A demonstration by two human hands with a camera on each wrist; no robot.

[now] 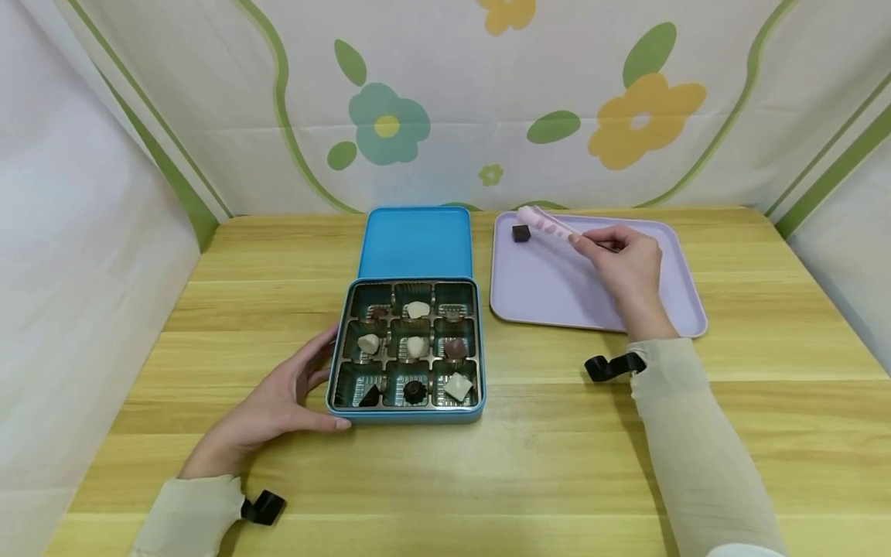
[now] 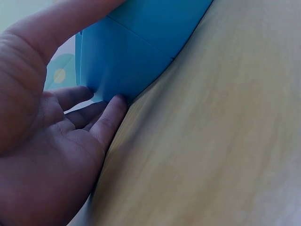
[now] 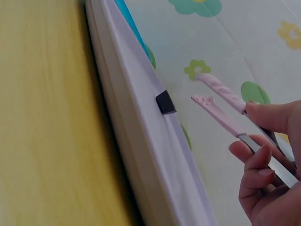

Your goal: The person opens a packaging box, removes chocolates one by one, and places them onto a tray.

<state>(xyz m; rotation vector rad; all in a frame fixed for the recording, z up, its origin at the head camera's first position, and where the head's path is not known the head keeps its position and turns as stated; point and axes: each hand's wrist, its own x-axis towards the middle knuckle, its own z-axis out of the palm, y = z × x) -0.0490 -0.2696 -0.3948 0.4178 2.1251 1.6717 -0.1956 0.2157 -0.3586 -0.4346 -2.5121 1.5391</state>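
Note:
My left hand (image 1: 274, 406) holds the near left corner of a blue chocolate tin (image 1: 411, 417), thumb along its front and fingers against its left side. In the left wrist view those fingertips touch the blue wall (image 2: 136, 52). Gold compartments in the tin hold white, brown and dark chocolates; the far right one shows no piece. My right hand (image 1: 629, 267) grips pink-tipped tongs (image 1: 553, 224) over the lilac tray (image 1: 578, 298). As the right wrist view shows, the tongs' tips (image 3: 218, 92) stand apart with nothing between them, near a dark square chocolate (image 3: 165, 102) on the tray.
The tin's open blue lid (image 1: 416, 241) lies behind it, left of the tray. Beneath everything is a wood-grain table (image 1: 529, 464). A flowered cloth (image 1: 480, 100) rises along the back edge, and white cloth hangs at both sides.

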